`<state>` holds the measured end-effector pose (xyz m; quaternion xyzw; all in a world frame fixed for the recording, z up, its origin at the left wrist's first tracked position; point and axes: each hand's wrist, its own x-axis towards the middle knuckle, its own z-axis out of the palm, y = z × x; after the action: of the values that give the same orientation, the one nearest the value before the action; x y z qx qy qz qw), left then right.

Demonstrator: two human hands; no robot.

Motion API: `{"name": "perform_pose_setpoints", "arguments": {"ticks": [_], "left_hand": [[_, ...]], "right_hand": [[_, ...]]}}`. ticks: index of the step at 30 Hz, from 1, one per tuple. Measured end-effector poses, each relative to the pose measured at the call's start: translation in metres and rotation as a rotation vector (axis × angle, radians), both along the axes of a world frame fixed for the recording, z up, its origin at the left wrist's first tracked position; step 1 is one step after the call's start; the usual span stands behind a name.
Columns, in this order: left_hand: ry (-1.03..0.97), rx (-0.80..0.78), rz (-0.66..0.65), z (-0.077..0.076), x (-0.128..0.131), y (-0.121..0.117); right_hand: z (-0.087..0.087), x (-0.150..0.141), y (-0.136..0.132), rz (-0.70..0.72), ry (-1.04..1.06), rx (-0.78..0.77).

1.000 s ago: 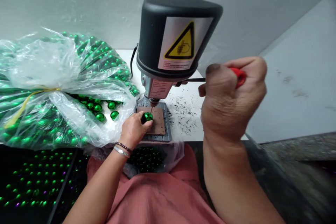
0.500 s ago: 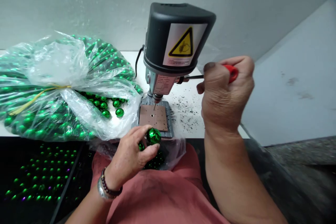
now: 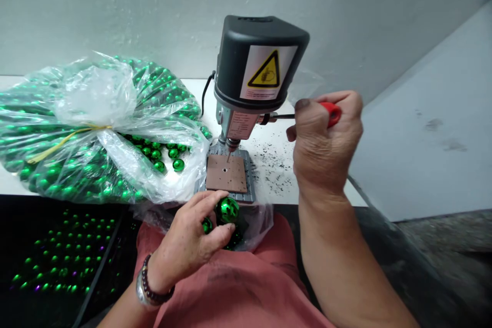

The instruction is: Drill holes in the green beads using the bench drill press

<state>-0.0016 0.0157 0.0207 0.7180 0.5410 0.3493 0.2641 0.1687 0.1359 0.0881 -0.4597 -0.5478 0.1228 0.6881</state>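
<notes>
Between the thumb and fingers of my left hand (image 3: 196, 228) is a shiny green ball (image 3: 228, 210), just in front of the drill press (image 3: 261, 61). A second green ball (image 3: 207, 224) shows inside the same hand, behind the thumb. My right hand (image 3: 326, 138) is wrapped round the red-ended feed lever (image 3: 282, 116) on the drill press's right side. The thin drill bit (image 3: 229, 156) hangs above a brown board (image 3: 226, 174) with a small hole in it, which lies on the grey metal base (image 3: 249, 179).
A large clear bag of green balls (image 3: 77, 154), bound with a yellow tie, fills the table's left side. Loose green balls (image 3: 157, 155) lie by its opening. Dark shavings (image 3: 272, 164) litter the white table. Clear plastic (image 3: 261, 225) holding balls hangs over my lap.
The view has shifted slightly. My left hand and its ball sit a little lower, and both hands keep their grips. The drill bit stays above the board.
</notes>
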Motion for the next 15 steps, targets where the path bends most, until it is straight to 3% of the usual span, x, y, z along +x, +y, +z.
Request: {"name": "perform_pose_setpoints", "arguments": {"ticks": [15], "left_hand": [[-0.029,-0.144,-0.03,-0.0031,-0.0006,-0.0027]], "right_hand": [[-0.0022,0.0003,-0.0026,0.021,0.02,0.002]]}}
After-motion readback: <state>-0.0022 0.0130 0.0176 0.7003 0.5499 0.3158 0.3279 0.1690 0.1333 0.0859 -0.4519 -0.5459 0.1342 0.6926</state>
